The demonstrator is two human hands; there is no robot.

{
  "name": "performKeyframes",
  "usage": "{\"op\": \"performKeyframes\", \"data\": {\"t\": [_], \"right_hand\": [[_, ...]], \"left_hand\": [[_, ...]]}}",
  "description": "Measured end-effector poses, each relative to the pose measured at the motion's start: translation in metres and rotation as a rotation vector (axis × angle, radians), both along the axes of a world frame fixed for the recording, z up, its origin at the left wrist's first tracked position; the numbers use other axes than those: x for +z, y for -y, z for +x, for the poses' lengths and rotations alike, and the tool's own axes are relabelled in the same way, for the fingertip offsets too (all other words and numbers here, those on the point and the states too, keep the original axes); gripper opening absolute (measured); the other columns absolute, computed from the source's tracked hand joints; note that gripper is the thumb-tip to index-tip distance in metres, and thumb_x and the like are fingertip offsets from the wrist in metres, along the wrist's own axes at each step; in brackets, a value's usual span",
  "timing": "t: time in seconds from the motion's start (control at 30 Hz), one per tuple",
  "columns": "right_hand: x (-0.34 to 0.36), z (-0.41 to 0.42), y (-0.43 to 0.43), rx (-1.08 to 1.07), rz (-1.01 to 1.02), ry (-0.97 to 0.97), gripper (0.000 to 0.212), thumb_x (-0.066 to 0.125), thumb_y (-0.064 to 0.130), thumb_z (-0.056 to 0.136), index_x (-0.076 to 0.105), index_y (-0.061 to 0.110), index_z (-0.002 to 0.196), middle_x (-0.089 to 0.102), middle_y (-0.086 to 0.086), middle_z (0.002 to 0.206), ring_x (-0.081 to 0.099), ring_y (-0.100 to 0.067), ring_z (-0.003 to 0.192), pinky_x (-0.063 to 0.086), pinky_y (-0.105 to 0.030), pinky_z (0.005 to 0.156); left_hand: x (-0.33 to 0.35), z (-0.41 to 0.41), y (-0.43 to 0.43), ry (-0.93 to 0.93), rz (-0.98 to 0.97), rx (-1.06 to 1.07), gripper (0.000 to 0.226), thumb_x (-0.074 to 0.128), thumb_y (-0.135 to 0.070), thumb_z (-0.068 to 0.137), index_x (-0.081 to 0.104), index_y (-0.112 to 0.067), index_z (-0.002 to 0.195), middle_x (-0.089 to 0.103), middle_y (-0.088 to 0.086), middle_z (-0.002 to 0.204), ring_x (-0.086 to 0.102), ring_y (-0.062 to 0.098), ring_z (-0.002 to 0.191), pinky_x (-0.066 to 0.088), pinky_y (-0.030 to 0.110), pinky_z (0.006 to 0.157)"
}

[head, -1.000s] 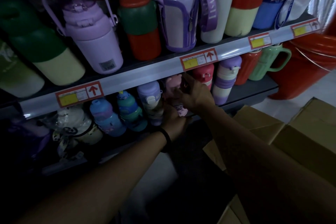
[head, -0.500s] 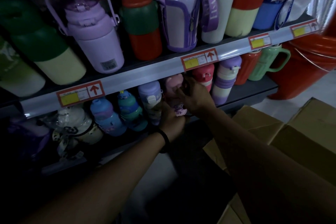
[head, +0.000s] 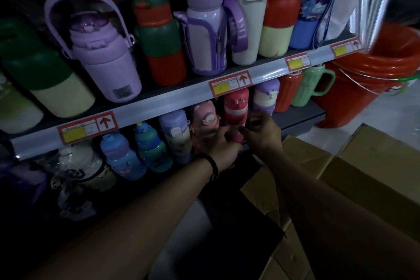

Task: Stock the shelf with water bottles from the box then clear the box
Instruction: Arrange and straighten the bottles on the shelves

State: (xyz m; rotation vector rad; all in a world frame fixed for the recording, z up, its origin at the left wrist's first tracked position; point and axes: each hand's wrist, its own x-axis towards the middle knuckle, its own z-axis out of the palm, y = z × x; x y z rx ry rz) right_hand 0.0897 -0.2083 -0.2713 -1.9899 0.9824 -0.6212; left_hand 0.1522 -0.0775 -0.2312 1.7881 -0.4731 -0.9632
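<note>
The lower shelf (head: 297, 118) holds a row of small water bottles. A pink bottle (head: 205, 117) with a round face stands in the middle, and my left hand (head: 223, 149), with a black band on its wrist, grips its lower part. Just to its right stands a red bottle (head: 235, 108). My right hand (head: 261, 130) has its fingers curled round that bottle's base, between it and a purple-and-cream bottle (head: 264, 95). The open cardboard box (head: 375, 166) sits at lower right; its inside is hidden.
The upper shelf (head: 159, 100) carries large bottles in purple, green, red and blue behind a rail with red price tags. Blue, teal and purple small bottles (head: 150, 150) fill the lower shelf's left. Stacked red buckets (head: 372, 79) stand on the floor at right.
My right hand has left the top of the pink bottle and moved right to the red bottle's base. My left hand has stayed at the pink bottle's lower part.
</note>
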Motion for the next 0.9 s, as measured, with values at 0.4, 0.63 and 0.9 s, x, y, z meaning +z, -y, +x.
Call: {"op": "performKeyframes", "data": {"t": [0.4,0.63,0.9], "right_hand": [[-0.006,0.03,0.006,-0.021,0.046,0.133,0.04,0.083,0.034,0.077,0.061,0.027,0.109,0.067,0.011,0.094,0.066,-0.014,0.091,0.044,-0.021,0.068],[0.0,0.043,0.01,0.051,0.052,0.1,0.061,0.072,0.044,0.07,0.063,0.021,0.126,0.073,-0.001,0.114,0.068,-0.024,0.105,0.057,-0.043,0.092],[-0.014,0.037,0.015,0.095,0.0,0.084,0.069,0.069,0.068,0.062,0.072,0.018,0.109,0.075,0.005,0.099,0.069,-0.013,0.09,0.05,-0.023,0.073]], "left_hand": [[-0.026,0.009,0.039,0.046,-0.01,0.077,0.045,0.047,-0.031,0.093,0.044,-0.056,0.13,0.063,-0.005,0.125,0.068,0.026,0.107,0.064,0.055,0.078],[-0.028,0.007,0.04,-0.041,-0.012,0.089,0.058,0.041,-0.025,0.105,0.022,-0.055,0.152,0.053,-0.006,0.146,0.066,0.024,0.113,0.065,0.044,0.076],[-0.047,0.018,0.037,0.05,-0.076,0.086,0.09,0.046,-0.022,0.08,0.009,-0.063,0.151,0.038,-0.004,0.16,0.059,0.028,0.125,0.061,0.055,0.087]]}}
